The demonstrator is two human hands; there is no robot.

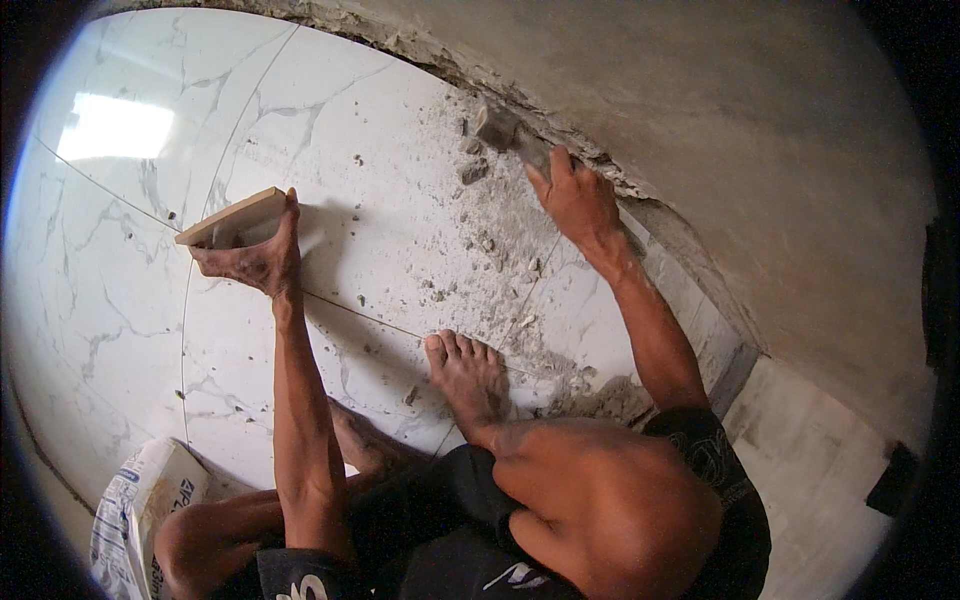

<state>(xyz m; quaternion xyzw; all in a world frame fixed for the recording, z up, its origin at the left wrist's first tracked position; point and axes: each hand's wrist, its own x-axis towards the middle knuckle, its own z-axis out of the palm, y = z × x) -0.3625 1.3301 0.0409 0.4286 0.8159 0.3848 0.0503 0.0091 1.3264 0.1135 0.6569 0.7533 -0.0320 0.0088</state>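
My left hand [250, 262] grips a cut piece of tile [232, 217], thumb and fingers wrapped round its ends. The piece is tilted above the floor, its beige edge facing up. My right hand [580, 205] is closed round a dusty grey tool [532, 150] at the foot of the wall. A blocky end [495, 127] shows beyond the fingers; the tool's exact kind is unclear. Grey mortar crumbs and dust [490, 235] lie on the floor below it, with a few larger lumps [473, 170] close by.
White marble-patterned tiles [110, 270] cover the floor. A rough, broken gap [440, 68] runs along the base of the grey wall [720, 110]. My bare foot [468, 375] stands among the debris. A printed white and blue bag [140, 500] sits at the lower left.
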